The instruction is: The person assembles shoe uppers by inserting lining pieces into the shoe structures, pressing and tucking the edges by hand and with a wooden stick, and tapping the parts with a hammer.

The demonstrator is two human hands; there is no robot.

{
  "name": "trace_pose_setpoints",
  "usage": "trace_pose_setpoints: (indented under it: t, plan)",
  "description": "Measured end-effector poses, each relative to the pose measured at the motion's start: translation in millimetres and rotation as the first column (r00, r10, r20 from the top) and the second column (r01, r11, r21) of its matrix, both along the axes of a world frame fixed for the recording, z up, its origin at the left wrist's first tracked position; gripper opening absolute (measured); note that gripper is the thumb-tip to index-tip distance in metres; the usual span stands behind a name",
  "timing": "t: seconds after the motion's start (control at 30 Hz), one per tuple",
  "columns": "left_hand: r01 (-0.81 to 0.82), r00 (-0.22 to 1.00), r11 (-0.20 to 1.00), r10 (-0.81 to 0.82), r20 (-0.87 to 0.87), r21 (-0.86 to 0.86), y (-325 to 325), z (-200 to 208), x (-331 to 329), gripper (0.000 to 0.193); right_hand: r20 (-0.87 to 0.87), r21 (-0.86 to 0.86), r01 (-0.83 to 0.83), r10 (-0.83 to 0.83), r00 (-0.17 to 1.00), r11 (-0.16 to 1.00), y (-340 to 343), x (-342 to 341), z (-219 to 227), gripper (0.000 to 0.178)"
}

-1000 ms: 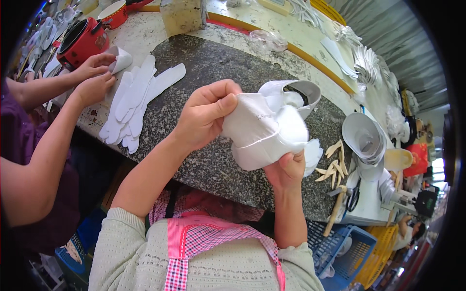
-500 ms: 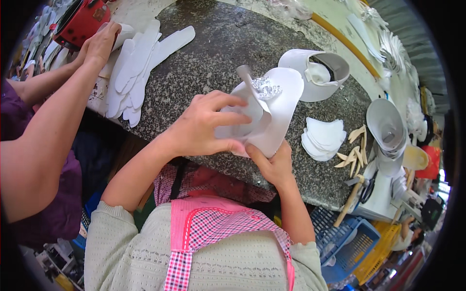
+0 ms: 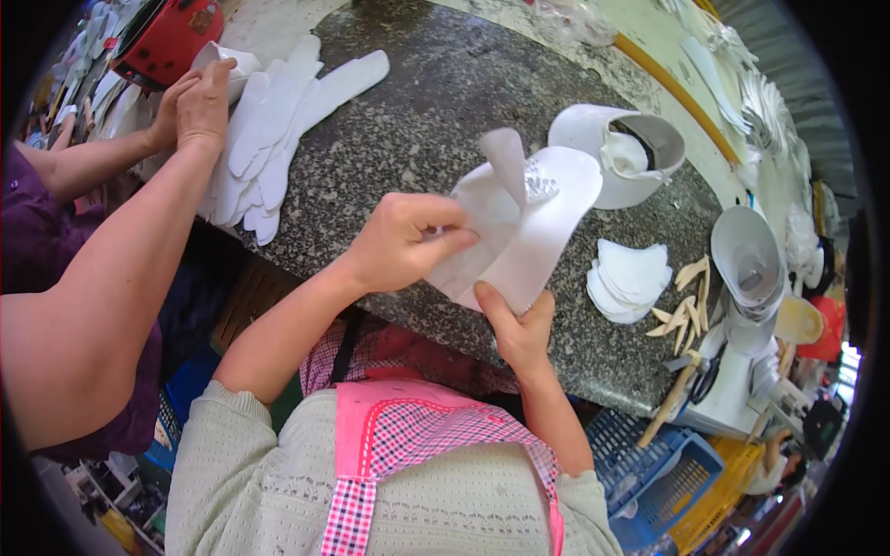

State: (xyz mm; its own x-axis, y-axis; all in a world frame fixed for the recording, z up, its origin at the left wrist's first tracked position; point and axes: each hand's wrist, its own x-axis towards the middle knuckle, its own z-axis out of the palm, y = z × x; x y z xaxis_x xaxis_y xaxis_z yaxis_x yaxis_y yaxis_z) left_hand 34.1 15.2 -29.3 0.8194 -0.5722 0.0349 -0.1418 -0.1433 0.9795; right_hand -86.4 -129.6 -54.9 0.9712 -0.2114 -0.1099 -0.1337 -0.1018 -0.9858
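Note:
A pale, curved shoe upper [image 3: 536, 243] with a sparkly silver patch and a raised flap is held above the speckled stone worktop [image 3: 408, 120]. My right hand [image 3: 517, 335] grips its lower edge, thumb on top. At the upper's left part, my left hand [image 3: 400, 243] has thumb and fingers drawn into a pinch. Whatever lies between those fingertips, if anything, is too small to make out. A similar pale upper [image 3: 593, 130] with white stuffing stands just beyond, to the right.
Long white sole-shaped pieces [image 3: 278, 139] lie at left, near a co-worker's hands [image 3: 202, 107] and a red pot-like container [image 3: 169, 42]. At right are curved white pieces [image 3: 630, 278], small wooden pegs [image 3: 684, 320], a hammer [image 3: 669, 398], stacked pale uppers [image 3: 744, 255] and a blue crate [image 3: 672, 486].
My left hand's spread fingers have drawn together into a pinch. The upper has tilted and turned in my right hand, and its flap stands differently. The co-worker's hands have shifted slightly.

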Motion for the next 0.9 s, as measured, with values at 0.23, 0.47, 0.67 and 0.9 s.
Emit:
trace_pose_setpoints:
  t: [0.23, 0.47, 0.67, 0.9]
  plan:
    - [-0.076, 0.971, 0.984, 0.036, 0.236, 0.164, -8.2, 4.7, 21.2, 0.014, -0.022, -0.184, 0.063, -0.068, 0.997, 0.981, 1.0, -10.2, 1.8, 0.020]
    - [-0.386, 0.823, 0.907, 0.256, 0.508, 0.168, 81.2, 11.4, 41.4, 0.022, 0.123, -0.253, 0.180, -0.153, 0.981, 0.951, 11.2, -11.2, 20.5, 0.028]
    - [-0.738, 0.475, 0.549, 0.011, 0.880, 0.392, 154.2, -20.9, 55.6, 0.032, 0.284, -0.477, 0.202, -0.067, 0.956, 0.855, 15.0, -7.5, 17.8, 0.052]
    - [-0.653, 0.598, 0.433, -0.208, 0.774, 0.621, 141.2, -13.1, 82.7, 0.028, 0.489, -0.524, 0.346, -0.058, 0.871, 0.779, -4.6, -25.0, 36.8, 0.060]
